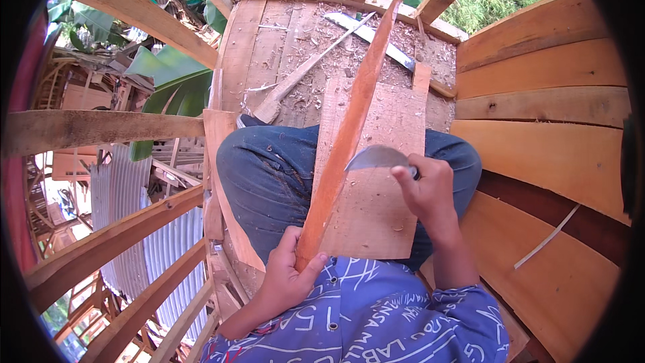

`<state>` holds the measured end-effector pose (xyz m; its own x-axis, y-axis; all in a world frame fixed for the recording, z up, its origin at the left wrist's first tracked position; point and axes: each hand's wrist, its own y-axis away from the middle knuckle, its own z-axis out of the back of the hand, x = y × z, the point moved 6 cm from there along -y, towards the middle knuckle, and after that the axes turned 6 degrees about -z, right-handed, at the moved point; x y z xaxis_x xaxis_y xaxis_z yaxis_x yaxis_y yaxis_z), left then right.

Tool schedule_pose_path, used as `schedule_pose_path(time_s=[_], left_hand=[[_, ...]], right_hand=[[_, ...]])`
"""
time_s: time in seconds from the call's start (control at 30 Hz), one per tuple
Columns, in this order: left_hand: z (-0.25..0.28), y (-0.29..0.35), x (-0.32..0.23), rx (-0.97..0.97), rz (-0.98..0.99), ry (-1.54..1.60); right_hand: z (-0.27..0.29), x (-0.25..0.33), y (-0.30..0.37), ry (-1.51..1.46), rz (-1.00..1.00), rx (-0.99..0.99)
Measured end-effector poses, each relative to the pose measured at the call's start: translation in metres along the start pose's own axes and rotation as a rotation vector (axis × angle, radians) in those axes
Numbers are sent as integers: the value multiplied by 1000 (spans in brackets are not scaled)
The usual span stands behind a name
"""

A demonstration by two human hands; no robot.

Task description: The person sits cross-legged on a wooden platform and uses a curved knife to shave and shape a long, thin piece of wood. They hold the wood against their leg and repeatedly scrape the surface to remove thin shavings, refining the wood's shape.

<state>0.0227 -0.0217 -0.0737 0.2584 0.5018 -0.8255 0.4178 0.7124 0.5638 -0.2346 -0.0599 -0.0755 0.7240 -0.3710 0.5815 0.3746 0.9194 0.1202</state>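
Note:
My left hand (293, 272) is closed round the lower end of a long reddish-brown strip of wood (356, 107), which slants up and away, tapering to a point at its far end. In my right hand (430, 191) is the handle of a knife with a broad curved blade (377, 156). The tip of that blade meets or lies very close to the strip's right edge. Under both, a flat wooden board (376, 215) rests across my lap. Pale shavings dot the board's upper part.
Beyond the board, a machete (369, 37) and a roughly shaped pale wooden stick (302, 77) lie on a plank floor (248, 40) strewn with shavings. Wooden rails (101, 131) run along the left, and an orange-brown plank wall (537, 141) stands close on the right.

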Motion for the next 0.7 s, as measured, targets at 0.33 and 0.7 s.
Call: schedule_pose_path(time_s=[0.33,0.7], left_hand=[[-10,7,-6,33,-48,-72],[-24,14,7,198,-113,-132]], right_hand=[[1,12,6,-5,185,-77],[31,-47,-58,-23,-147,-302]])
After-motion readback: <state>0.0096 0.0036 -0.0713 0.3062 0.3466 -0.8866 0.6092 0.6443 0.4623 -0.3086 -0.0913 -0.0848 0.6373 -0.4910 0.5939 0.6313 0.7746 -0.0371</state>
